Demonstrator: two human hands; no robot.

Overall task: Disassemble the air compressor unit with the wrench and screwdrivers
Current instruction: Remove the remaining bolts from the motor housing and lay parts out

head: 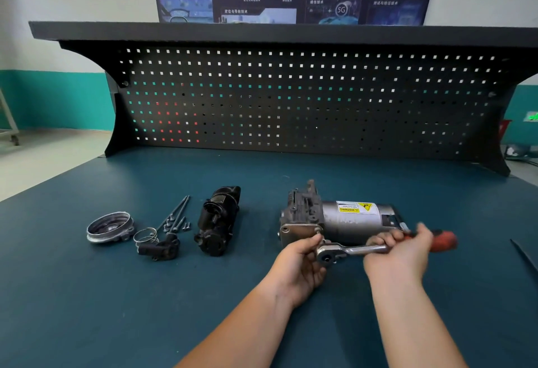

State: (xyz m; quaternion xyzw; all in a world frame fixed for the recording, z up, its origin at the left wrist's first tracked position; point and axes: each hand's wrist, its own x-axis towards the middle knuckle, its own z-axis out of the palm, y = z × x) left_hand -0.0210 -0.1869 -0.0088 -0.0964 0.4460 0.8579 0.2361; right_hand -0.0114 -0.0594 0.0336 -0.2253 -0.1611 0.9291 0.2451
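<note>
The air compressor unit (pixel 334 220), a grey motor cylinder with a yellow warning label and a dark pump head, lies on the blue bench. A ratchet wrench (pixel 353 250) with a red handle sits against the unit's front plate. My left hand (pixel 301 265) grips the wrench's head beside a bolt on that plate. My right hand (pixel 400 251) holds the wrench's shaft near the red handle; it is blurred. To the left lie removed parts: a black cylindrical housing (pixel 218 220), a round metal cover (pixel 110 227), a black fitting with a wire clip (pixel 158 247) and several long bolts and screws (pixel 174 216).
A black pegboard back panel (pixel 291 100) with a shelf on top stands along the far bench edge. A thin dark tool (pixel 525 255) lies at the right edge. Bare blue mat (pixel 116 309) spreads toward me on the left.
</note>
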